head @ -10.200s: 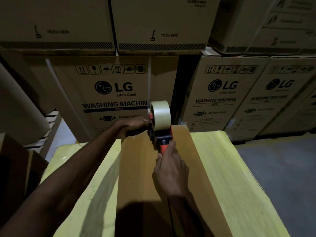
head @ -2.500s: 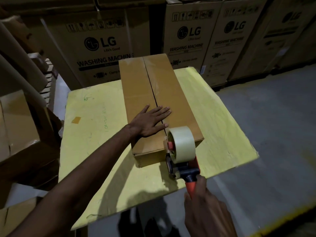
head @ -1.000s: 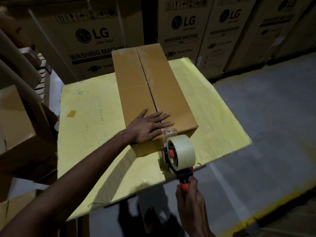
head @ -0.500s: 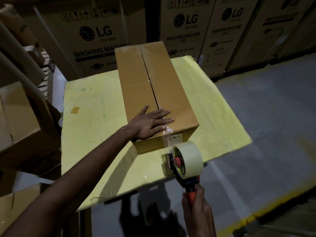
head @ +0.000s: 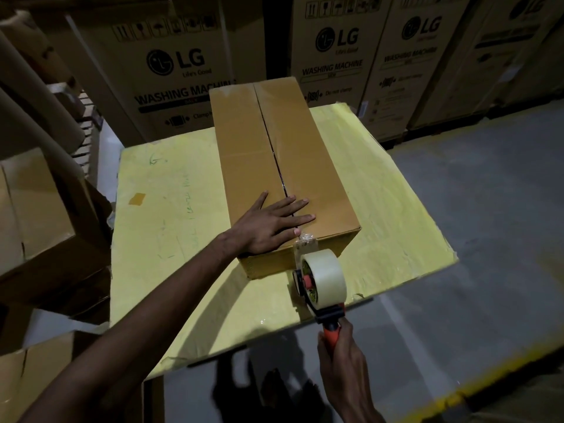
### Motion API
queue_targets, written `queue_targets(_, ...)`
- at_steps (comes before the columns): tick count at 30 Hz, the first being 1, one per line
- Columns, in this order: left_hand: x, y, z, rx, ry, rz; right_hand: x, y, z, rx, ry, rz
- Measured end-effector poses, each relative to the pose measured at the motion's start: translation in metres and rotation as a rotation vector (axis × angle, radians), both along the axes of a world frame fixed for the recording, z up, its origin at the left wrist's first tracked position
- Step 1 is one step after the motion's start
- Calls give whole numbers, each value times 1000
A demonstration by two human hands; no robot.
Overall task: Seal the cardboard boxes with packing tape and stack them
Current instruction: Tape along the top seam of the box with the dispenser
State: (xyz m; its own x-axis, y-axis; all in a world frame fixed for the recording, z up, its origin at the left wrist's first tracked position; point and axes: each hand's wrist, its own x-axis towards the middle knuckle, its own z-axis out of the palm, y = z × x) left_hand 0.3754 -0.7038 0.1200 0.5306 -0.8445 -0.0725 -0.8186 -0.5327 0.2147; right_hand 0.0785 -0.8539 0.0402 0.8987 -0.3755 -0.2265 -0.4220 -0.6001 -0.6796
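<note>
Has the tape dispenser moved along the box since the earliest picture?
Yes. The tape dispenser went from the far end of the cardboard box down its length to just past its near edge.

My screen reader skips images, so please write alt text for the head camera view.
A person's left hand presses flat on a long cardboard box on a yellow table, while the right hand grips a tape dispenser at the box's near end. Washing-machine cartons stand behind.
</note>
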Motion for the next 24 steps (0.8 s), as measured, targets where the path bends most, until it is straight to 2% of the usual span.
queue_targets(2, -3, 0, 3, -36, 19, 34, 1, 0, -2, 6, -16, -9)
queue_targets(3, -9, 0, 5, -117, 31, 81, 0, 0, -4, 11, -27, -10)
queue_targets(4, -20, 0, 8, -263, 38, 157, 0, 0, -5, 6, -27, -5)
queue_targets(6, -56, 0, 12, -678, 21, 427, 1, -1, -4, 10, -25, -6)
queue_targets(8, -102, 2, 7, -896, -2, 697, 1, -3, -2, 34, -36, -21)
queue_targets(11, -148, 4, -22, -881, 93, 935, 2, -5, 3, 77, -42, -12)
queue_targets(14, -155, 3, -52, -815, 405, 1059, 0, -5, 2, 86, -73, -7)
queue_targets(17, -151, -9, -52, -899, 781, 1013, -3, -5, 0, 98, -87, -16)
queue_targets(19, -144, -18, -46, -970, 961, 958, -3, -7, 0, 109, -77, -20)
queue_targets(22, -136, -22, -42, -1033, 1123, 951, -2, -7, -1, 107, -76, -24)
queue_targets(24, -134, -22, -41, -1051, 1149, 925, -2, -6, -1, 98, -89, -21)
